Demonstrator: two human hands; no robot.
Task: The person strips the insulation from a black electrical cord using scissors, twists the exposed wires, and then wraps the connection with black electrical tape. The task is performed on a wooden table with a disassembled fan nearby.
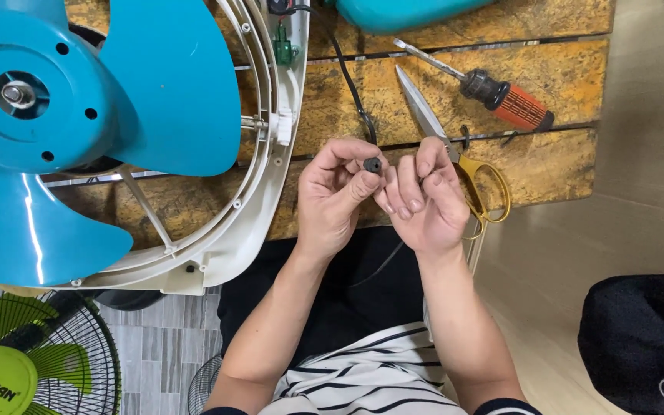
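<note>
A teal fan blade (pixel 78 115) in its white guard frame (pixel 270 192) fills the left of the wooden desk (pixel 547 161), with scissors (pixel 455 154) and an orange-handled screwdriver (pixel 501 96) far right. At the near edge, the left hand (pixel 332 196) pinches a small black cap (pixel 373 164) between thumb and forefinger, while the right hand (pixel 424 200), touching it, curls shut around what seems a thin black cord. The step looks like fitting this small part by fingertip, which calls for a steady pinch.

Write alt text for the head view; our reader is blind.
Left hand pinches a small black round plastic part, right hand touching it, above a worn yellow wooden table bearing a teal-bladed fan, gold-handled scissors and orange-handled screwdriver.
</note>
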